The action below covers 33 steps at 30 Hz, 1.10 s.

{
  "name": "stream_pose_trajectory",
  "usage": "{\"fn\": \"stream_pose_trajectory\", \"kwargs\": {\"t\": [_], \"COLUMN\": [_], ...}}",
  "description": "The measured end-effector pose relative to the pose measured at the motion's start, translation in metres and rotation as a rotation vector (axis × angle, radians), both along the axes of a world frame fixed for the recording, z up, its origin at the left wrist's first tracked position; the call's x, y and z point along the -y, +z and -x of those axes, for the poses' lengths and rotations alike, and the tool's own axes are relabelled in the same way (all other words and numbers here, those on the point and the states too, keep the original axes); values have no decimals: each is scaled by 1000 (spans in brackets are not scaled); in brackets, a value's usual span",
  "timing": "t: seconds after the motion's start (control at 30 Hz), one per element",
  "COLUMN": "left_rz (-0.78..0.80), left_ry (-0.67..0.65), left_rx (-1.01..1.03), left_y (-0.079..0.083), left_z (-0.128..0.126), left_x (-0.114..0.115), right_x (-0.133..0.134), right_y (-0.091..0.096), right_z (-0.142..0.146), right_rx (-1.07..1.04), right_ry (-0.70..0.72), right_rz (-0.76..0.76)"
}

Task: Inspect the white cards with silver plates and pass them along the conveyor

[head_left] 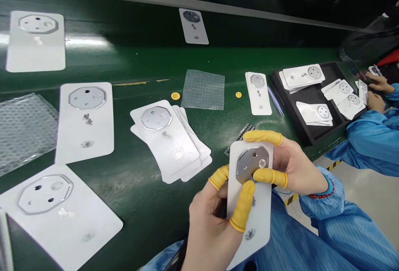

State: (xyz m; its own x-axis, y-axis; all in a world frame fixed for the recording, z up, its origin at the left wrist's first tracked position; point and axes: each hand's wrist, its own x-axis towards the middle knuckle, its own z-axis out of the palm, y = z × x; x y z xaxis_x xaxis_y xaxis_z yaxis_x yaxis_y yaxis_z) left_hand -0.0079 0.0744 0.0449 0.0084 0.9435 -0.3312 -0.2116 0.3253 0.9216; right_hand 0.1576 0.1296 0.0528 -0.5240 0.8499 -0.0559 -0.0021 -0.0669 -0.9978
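Panel [263, 210] held above the near edge of a green bench [149, 204], gripped by both of a worker's hands, each with yellow finger cots [245, 206] on the thumb and one finger. The left hand [212, 221] closes on the left edge, its thumb at the lower rim of the octagonal plate [245, 165]; the right hand [294, 167] clasps the far right corner, one finger along the top edge, its thumb across the plate.

Good handling here would seem to mean keeping covered fingertips on the glossy face, backing the panel behind the thumbs, and pressing evenly so nothing flexes. A sliding bare finger could leave smudges.

At right, a black tray [289, 111] carries more panels in loose groups: a far stack [301, 75] toward its left side, a near stack [307, 111], and a fanned set [344, 100] at the right, close to a co-worker's hands [378, 83], which are on a panel at that end. Just left of the tray lie purple tweezers [275, 101] and a small stack [260, 100]. A sheet of black dots [247, 129] is partly hidden behind the held panel; a fanned pile [174, 142] lies farther left.
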Motion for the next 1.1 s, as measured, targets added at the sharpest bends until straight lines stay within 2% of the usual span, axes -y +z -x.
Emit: {"fn": "stream_pose_trajectory", "kwargs": {"t": [0.17,0.37,0.47,0.53,0.67,0.73,0.77,0.83,0.9,0.93,1.0,1.07,1.1], "left_rz": [11,-51,-56,-36,23,51,71,110,113,82,-6,-53,-40], "left_ry": [49,190,246,213,65,72,120,273,432,467,426,289,199], "left_rx": [-80,-194,-221,-177,-32,-49,-80,-183,-328,-379,-424,-468,-473], "left_y": [3,-5,-6,-5,-9,-15,-18,-25,-32,-36,-44,-53,-57], "left_z": [-4,-7,-5,-3,2,8,12,24,38,46,57,63,63], "left_x": [2,15,15,8,-9,-14,-16,-17,-18,-19,-22,-28,-32], "right_x": [8,11,11,9,3,2,2,6,14,18,26,29,29], "right_y": [1,1,-7,-14,-18,-18,-20,-29,-50,-63,-90,-108,-111], "right_z": [2,7,11,12,12,10,7,-2,-14,-21,-34,-44,-48], "right_rx": [40,-32,-91,-113,-55,-18,17,168,425,559,740,779,761], "right_ry": [-71,-108,-154,-142,-62,-10,-11,-115,-282,-330,-312,-288,-295], "right_rz": [-116,-46,-87,-110,-145,-190,-227,-350,-505,-572,-663,-716,-737]}}
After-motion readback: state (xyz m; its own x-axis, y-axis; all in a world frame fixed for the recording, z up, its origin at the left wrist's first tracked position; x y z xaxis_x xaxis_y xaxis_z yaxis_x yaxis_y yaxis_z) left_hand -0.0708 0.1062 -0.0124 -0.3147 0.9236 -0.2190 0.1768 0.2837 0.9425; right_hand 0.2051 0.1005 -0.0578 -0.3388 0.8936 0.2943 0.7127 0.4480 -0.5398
